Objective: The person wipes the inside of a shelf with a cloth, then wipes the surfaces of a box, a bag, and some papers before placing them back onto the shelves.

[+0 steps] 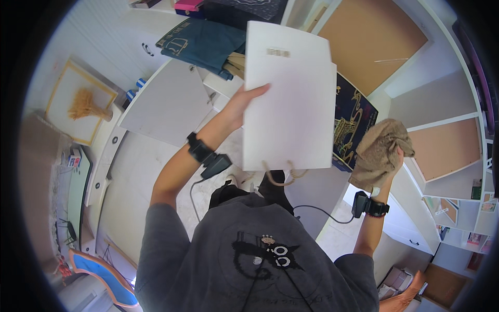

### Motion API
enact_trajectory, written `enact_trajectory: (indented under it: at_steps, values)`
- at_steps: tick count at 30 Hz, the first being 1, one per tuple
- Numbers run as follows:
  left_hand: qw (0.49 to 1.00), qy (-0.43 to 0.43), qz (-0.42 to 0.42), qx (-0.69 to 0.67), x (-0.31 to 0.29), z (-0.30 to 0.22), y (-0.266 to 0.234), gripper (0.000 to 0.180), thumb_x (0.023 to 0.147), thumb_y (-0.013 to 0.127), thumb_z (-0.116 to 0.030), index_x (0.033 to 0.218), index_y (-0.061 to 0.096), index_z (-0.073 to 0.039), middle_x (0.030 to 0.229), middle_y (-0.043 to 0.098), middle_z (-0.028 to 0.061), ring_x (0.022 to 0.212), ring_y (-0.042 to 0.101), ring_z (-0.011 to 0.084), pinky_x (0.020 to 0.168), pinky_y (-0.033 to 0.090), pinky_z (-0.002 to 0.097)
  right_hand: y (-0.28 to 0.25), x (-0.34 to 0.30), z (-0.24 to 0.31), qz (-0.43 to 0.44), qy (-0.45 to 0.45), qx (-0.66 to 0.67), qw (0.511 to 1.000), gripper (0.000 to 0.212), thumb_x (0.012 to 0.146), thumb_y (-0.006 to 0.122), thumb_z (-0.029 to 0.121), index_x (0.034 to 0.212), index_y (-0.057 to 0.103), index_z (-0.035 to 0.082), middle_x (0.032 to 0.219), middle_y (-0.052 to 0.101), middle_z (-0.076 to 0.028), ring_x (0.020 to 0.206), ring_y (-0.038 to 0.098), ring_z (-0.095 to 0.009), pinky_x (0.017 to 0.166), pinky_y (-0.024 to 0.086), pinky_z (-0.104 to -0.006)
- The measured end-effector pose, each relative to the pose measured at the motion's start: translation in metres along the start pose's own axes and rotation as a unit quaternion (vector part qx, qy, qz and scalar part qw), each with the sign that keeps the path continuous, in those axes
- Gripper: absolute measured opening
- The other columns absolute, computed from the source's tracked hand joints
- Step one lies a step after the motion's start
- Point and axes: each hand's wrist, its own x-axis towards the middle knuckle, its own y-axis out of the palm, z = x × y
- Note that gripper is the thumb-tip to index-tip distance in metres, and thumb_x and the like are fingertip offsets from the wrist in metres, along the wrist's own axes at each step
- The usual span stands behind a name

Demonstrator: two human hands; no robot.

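Note:
My left hand [243, 105] grips the left edge of a white paper bag [288, 117], its thumb lying on the front face. The bag is held up in front of me; its tan rope handles [278, 177] hang from the lower edge, and a small printed mark sits near the top. In my right hand [396, 165], off to the right, is a crumpled brown cloth [375, 151] that droops from the fingers. The cloth overlaps the edge of a dark blue panel with gold drawings [358, 112], which stands partly behind the white bag.
A dark teal bag [205, 44] lies on the cabinet top ahead. Below it a white cabinet door [169, 101] hangs open. White shelves with brown back boards [452, 148] line the right side. Dried wheat stalks [86, 104] and a yellow-edged frame [57, 112] are at left.

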Motion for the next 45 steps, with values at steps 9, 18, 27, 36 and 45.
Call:
enact_trajectory:
  at_steps: [9,18,27,36,45]
  values:
    - [0.949,0.058,-0.013,0.309,0.152,0.113,0.061,0.070,0.069,0.073,-0.027,0.122,0.037,0.000,0.121,0.042,0.0177,0.112,0.045,0.0277,0.091,0.040,0.0385,0.008,0.044,0.025,0.015,0.139,-0.019,0.990,0.035,0.078,0.050,0.019,0.107,0.053,-0.001,0.106,0.058,-0.014,0.098,0.055,-0.028,0.088,0.043,-0.0395]
    - [0.564,0.186,0.058,0.802,0.123,0.081,0.050,0.076,0.072,0.064,-0.042,0.132,0.032,-0.010,0.138,0.028,0.0133,0.128,0.026,0.0300,0.103,0.019,0.0503,0.041,0.055,-0.008,0.011,0.228,-0.209,0.951,0.037,0.071,0.055,0.011,0.105,0.052,-0.003,0.093,0.061,-0.013,0.081,0.061,-0.024,0.077,0.048,-0.0320]
    - [0.439,0.057,0.133,0.887,0.133,0.088,0.065,0.067,0.076,0.059,-0.044,0.131,0.035,-0.014,0.140,0.028,0.0083,0.129,0.027,0.0244,0.103,0.019,0.0532,0.074,0.020,-0.082,0.446,-0.095,-0.576,0.679,0.043,0.056,0.057,0.003,0.099,0.061,0.005,0.091,0.063,-0.011,0.086,0.058,-0.025,0.078,0.045,-0.0312]
    - [0.428,0.009,0.157,0.890,0.141,0.083,0.070,0.059,0.081,0.051,-0.040,0.133,0.034,-0.016,0.142,0.025,0.0063,0.130,0.024,0.0234,0.104,0.016,0.0530,0.066,-0.035,-0.068,0.578,-0.041,-0.553,0.598,0.038,0.049,0.059,0.004,0.086,0.066,0.010,0.091,0.064,-0.004,0.085,0.056,-0.024,0.077,0.045,-0.0342]
    - [0.473,-0.031,0.152,0.867,0.147,0.081,0.071,0.052,0.083,0.046,-0.026,0.133,0.034,-0.022,0.144,0.021,0.0031,0.130,0.026,0.0226,0.104,0.013,0.0549,0.090,-0.051,-0.028,0.614,0.014,-0.631,0.473,0.036,0.046,0.062,0.011,0.082,0.067,0.011,0.076,0.056,-0.009,0.081,0.055,-0.027,0.073,0.043,-0.0367]
